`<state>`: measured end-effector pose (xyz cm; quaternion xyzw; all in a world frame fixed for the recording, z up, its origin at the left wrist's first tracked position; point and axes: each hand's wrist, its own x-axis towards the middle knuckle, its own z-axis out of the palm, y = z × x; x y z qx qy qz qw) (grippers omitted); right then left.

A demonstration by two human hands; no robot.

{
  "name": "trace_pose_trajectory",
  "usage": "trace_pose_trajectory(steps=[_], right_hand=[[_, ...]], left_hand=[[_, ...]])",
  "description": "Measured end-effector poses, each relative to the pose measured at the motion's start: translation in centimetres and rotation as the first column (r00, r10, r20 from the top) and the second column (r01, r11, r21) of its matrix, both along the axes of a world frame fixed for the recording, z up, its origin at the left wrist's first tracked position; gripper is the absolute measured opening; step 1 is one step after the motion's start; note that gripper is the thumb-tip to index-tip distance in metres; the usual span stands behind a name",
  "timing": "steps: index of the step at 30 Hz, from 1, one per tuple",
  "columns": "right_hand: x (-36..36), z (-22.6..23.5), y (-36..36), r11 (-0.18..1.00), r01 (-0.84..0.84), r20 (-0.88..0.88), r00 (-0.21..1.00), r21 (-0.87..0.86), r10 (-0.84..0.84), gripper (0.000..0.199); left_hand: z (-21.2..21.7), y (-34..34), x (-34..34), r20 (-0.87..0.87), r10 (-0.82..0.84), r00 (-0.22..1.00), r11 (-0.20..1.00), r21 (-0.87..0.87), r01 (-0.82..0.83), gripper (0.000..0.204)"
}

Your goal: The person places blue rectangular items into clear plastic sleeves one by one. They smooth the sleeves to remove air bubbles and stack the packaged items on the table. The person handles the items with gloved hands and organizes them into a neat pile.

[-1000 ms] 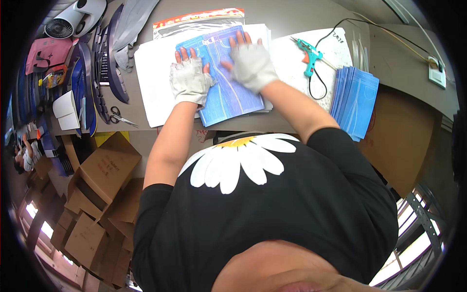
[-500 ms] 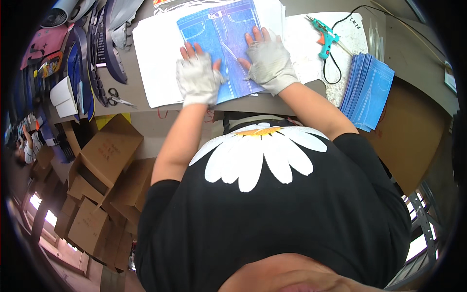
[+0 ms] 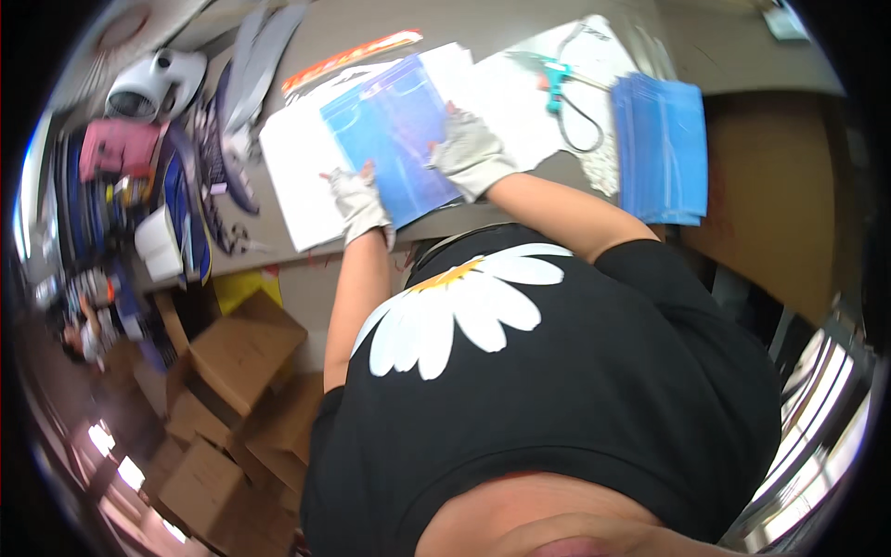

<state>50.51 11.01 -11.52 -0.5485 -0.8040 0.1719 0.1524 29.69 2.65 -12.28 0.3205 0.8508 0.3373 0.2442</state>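
A blue jeans-print sheet (image 3: 394,125) lies on white paper (image 3: 299,181) on the table. My left hand (image 3: 360,202), in a pale fingerless glove, rests by the sheet's lower left edge. Its bare fingertips show apart, though blurred. Gloved the same way, my right hand (image 3: 473,156) touches the sheet's right edge, thumb and finger spread. Neither hand shows anything gripped. To the right are a teal glue gun (image 3: 555,85) on a white sheet and a stack of blue jeans-print pieces (image 3: 664,153).
Scissors (image 3: 230,238) and dark curved strips (image 3: 223,153) lie on the left, near a white fan (image 3: 156,85). Cardboard boxes (image 3: 246,348) stand below the table at left. A large brown cardboard panel (image 3: 766,186) is at right. An orange-edged packet (image 3: 351,60) lies beyond the sheet.
The whole view has swung and blurred, shifting the table in the picture. My hands have slid from flat on the sheet toward its lower left and right edges.
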Motion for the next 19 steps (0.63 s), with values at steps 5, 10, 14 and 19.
trace_pose_trajectory(steps=[5, 10, 14, 19], right_hand=[[0.8, -0.8, 2.2, 0.968, -0.073, 0.175, 0.978, -0.240, 0.117, 0.029], [3.7, 2.9, 3.7, 0.914, -0.248, 0.136, 0.943, -0.321, 0.303, 0.038], [9.3, 7.3, 2.1, 0.601, -0.244, -0.594, 0.635, -0.761, -0.494, 0.031], [19.7, 9.0, 0.5, 0.572, -0.812, -0.547, -0.428, -0.118, -0.720, 0.071]], left_hand=[[2.3, 1.4, -0.3, 0.652, -0.003, 0.758, 0.998, 0.045, -0.034, 0.050], [6.9, -0.3, 3.2, 0.751, -0.094, 0.653, 0.995, 0.096, 0.033, 0.063], [8.5, 0.5, 3.4, 0.886, -0.068, 0.458, 0.997, 0.051, 0.049, 0.073], [13.1, 4.5, 11.3, 0.970, -0.244, 0.009, 0.962, 0.241, 0.125, 0.077]])
